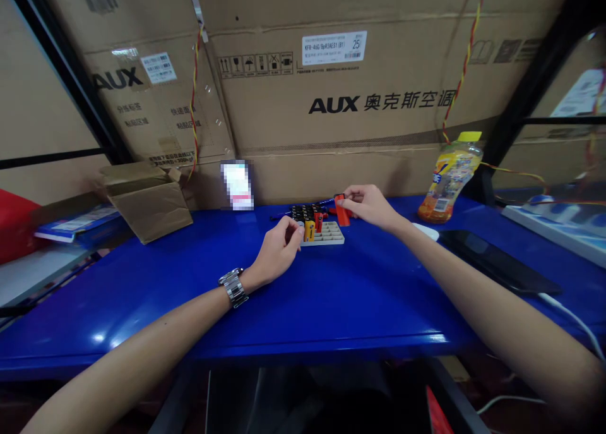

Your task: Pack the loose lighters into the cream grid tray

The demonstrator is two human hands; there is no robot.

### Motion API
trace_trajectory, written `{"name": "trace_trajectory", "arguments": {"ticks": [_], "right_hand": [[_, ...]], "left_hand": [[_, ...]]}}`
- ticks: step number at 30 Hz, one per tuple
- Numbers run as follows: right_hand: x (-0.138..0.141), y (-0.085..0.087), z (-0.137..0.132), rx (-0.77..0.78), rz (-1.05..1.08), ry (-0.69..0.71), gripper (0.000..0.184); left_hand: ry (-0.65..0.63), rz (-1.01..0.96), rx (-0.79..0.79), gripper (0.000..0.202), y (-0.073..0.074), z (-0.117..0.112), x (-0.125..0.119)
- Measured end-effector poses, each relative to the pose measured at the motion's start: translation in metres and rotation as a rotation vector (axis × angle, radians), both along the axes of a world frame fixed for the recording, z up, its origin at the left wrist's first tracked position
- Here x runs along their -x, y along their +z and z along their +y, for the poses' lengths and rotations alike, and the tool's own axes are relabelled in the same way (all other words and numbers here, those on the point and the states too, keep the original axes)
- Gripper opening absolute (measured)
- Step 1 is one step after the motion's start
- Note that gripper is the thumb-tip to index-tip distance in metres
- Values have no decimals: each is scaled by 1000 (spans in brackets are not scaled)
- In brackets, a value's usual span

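Observation:
On the blue table, a pale tray with small compartments (pixel 331 234) holds yellow batteries (pixel 309 230) and a red battery (pixel 319 223) standing upright at its left part. My left hand (pixel 280 247), with a metal watch on the wrist, is closed at the tray's left end. Its fingertips hide whatever is between them. Just past the tray's right back corner, my right hand (pixel 369 205) pinches a flat orange-red piece (pixel 341 211). Several dark batteries (pixel 303 214) lie in a group behind the tray.
A bottle with a yellow cap (pixel 447 178), a black phone (pixel 492 260) on a white cable and a power strip (pixel 558 229) stand or lie at the right. At the left is an open cardboard box (pixel 146 203). A large carton (pixel 379 143) walls the back.

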State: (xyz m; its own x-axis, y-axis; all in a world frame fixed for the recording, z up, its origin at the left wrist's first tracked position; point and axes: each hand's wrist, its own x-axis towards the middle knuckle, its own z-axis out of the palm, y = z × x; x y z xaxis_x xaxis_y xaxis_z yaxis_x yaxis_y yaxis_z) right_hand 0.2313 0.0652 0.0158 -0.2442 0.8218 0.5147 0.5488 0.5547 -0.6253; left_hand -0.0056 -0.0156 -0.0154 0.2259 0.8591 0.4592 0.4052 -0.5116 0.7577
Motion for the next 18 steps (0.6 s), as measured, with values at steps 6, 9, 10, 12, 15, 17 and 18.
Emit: {"name": "trace_trajectory", "arguments": {"ticks": [6, 9, 10, 12, 15, 17, 18], "right_hand": [[33, 6, -30, 280, 275, 405, 33], [48, 4, -42, 365, 250, 472, 34], [51, 4, -45, 379, 247, 481, 34], [55, 4, -47, 376, 250, 492, 33], [53, 2, -43, 311, 285, 467, 32], [48, 0, -36, 275, 315, 425, 35], [45, -2, -31, 266, 325, 402, 36]], "left_hand": [[-127, -80, -5, 31, -3, 2, -4], [-125, -55, 1, 47, -5, 3, -4], [-114, -46, 8, 47, -6, 2, -3], [-117, -29, 17, 39, -6, 1, -3], [-151, 9, 10, 19, -5, 0, -2], [-130, 3, 8, 14, -6, 0, -2], [-111, -27, 13, 14, -6, 1, -2]]}}
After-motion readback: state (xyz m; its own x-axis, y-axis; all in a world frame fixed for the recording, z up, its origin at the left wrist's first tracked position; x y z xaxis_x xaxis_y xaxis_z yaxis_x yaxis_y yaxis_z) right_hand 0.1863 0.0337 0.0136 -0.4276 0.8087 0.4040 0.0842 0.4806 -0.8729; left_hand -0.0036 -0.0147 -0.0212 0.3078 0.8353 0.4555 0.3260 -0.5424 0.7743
